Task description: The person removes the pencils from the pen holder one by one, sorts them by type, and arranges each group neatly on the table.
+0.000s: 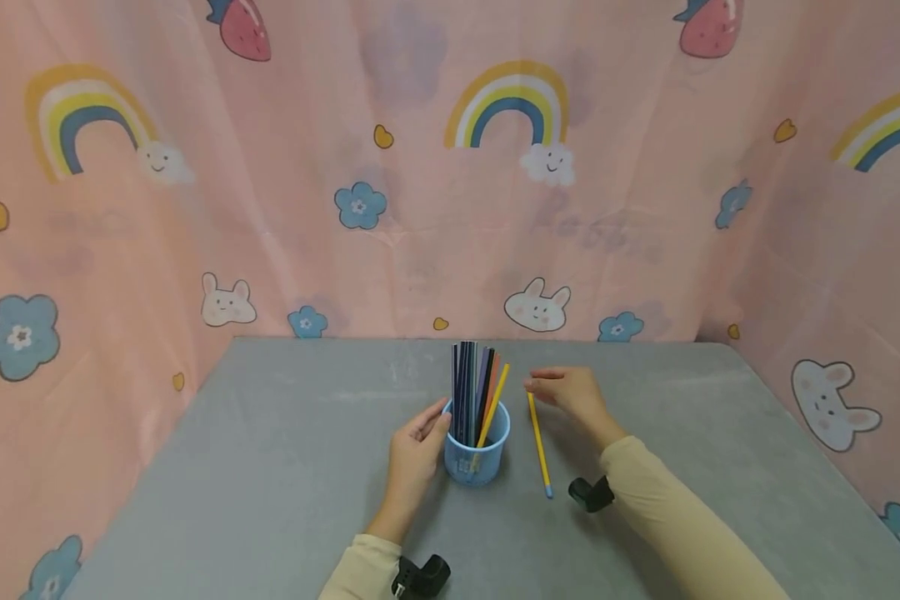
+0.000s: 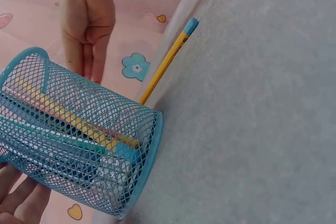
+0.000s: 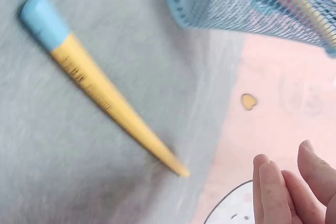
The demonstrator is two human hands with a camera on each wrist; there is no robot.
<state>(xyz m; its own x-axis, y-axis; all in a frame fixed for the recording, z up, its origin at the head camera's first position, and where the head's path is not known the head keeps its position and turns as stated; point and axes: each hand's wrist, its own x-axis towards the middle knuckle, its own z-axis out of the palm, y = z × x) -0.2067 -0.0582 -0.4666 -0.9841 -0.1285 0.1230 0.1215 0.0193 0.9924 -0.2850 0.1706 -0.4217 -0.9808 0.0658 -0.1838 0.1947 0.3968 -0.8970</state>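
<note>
A light blue mesh pen cup (image 1: 474,468) stands upright on the table. In it are several dark pencils (image 1: 463,392), an orange one and a yellow pencil (image 1: 497,400) leaning right. My left hand (image 1: 411,457) holds the cup at its left side near the rim; its fingers (image 2: 23,198) show against the mesh in the left wrist view. To the right of the cup, a yellow pencil with a blue end (image 3: 100,87) lies on the table. My right hand (image 1: 570,396) hovers by that pencil's far end, fingers fairly straight, with nothing in its grasp.
The grey table (image 1: 307,442) runs back to a pink patterned curtain (image 1: 420,250), which also hangs along both sides. A dark wrist camera (image 1: 591,494) sits on the right sleeve, another (image 1: 422,577) on the left.
</note>
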